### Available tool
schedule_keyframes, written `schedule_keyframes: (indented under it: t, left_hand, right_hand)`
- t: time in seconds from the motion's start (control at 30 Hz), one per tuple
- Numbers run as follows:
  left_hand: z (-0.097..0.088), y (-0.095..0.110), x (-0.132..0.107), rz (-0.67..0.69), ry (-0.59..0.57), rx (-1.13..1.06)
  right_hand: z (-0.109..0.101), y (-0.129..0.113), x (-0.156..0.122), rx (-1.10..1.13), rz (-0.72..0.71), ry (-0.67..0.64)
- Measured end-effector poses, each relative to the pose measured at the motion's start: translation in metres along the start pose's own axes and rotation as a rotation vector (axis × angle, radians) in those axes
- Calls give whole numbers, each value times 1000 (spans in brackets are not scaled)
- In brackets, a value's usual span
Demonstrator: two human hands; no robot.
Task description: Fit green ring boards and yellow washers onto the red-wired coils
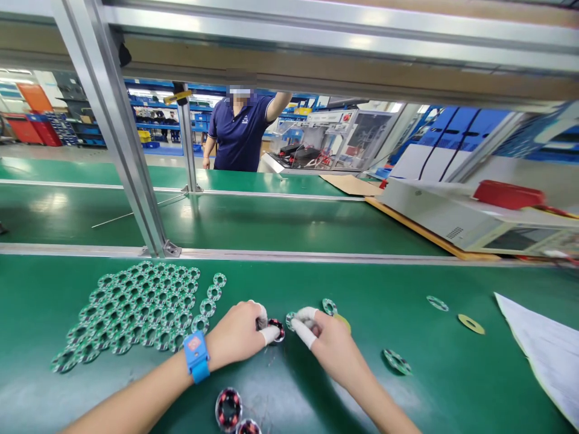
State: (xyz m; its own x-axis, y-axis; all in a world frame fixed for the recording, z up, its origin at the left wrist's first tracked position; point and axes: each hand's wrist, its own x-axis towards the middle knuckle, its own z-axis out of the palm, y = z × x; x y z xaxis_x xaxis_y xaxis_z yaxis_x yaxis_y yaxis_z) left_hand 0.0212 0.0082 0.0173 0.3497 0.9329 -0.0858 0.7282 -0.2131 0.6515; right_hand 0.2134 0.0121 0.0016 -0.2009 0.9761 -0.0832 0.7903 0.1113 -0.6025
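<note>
My left hand (237, 333), with white finger cots and a blue wrist strap (196, 355), pinches a small dark ring with reddish copper windings (277, 330), a motor stator by its look. Just to its right, my right hand (332, 343), also in finger cots, grips a green ring-shaped circuit board (290, 321) between thumb and finger. The two parts are close but apart. Behind the right hand lie another ring board (330, 307) and a partly covered yellow ring (345, 323). Two more wound rings (228, 410) rest at the front edge of the view, the second one cut off.
Many green ring boards (145, 304) lie in rows at left. Loose ring boards (397, 361), a yellow ring (471, 323) and paper sheets (543, 355) lie at right. A metal post (122, 138) rises at the bench's back. Beyond stands a person (242, 132) with one arm raised.
</note>
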Motion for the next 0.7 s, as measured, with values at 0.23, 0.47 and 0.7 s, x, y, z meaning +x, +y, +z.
schedule_keyframes:
  t: [0.23,0.47,0.7]
  left_hand:
    - [8,-1,-1,17,-32,99]
    - [12,4,-5,4,17,172]
    - [27,1,-2,-122,84,91]
  right_hand:
    - [23,-8,-1,467,184,-300]
    - [32,-6,2,521,184,-263]
    - [55,11,16,475,177,-178]
